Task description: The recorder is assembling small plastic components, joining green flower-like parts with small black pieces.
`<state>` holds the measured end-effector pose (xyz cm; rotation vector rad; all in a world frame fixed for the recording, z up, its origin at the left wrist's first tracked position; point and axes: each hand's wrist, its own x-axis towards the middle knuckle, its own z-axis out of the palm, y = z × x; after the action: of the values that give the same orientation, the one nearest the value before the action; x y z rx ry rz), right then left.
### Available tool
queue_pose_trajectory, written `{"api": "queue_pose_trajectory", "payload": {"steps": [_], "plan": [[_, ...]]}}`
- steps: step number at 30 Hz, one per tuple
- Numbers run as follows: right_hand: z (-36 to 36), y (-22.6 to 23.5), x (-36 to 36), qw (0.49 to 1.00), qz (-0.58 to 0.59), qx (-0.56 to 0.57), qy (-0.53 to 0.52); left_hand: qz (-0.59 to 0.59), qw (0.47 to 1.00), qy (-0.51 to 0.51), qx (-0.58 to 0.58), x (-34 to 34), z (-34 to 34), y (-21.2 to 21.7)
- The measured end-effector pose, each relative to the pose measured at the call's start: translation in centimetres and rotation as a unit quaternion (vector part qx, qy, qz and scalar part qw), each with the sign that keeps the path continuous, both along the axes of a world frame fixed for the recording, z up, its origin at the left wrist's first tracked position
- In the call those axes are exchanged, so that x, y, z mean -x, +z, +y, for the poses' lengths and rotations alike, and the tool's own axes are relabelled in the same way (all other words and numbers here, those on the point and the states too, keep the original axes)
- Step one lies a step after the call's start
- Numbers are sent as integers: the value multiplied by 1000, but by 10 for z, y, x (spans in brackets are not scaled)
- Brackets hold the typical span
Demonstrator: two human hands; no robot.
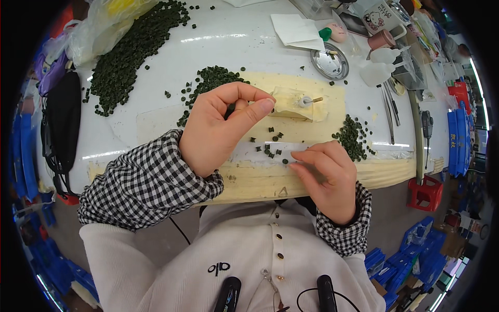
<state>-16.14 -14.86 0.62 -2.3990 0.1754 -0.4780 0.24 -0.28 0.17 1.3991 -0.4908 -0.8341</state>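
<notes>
My left hand (221, 125) is raised over the white table (234, 47), thumb and fingers pinched on a small dark part (231, 109), mostly hidden. Just right of its fingertips stands a pale yellow block (291, 104) with a small metal pin (311, 100) sticking out. My right hand (326, 177) rests near the table's front edge, fingers curled, its fingertips touching a small dark green bead (285, 161). Several loose green beads (270, 148) lie between both hands. A small heap of beads (351, 138) lies right of them.
A large spread of green beads (130, 57) runs across the far left beside a plastic bag (104, 31). A round metal lid (330, 62), folded paper (296, 28), cups and tools crowd the far right. A black bag (62, 119) hangs at the left. Blue crates sit below right.
</notes>
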Motion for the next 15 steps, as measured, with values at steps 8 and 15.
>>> {"api": "queue_pose_trajectory", "payload": {"steps": [8, 15], "plan": [[5, -5, -5, 1000, -9, 2, 14, -3, 1000, 0, -10, 0, 1, 2], [2, -5, 1, 959, 4, -279, -41, 5, 999, -32, -2, 2, 2, 0]]}}
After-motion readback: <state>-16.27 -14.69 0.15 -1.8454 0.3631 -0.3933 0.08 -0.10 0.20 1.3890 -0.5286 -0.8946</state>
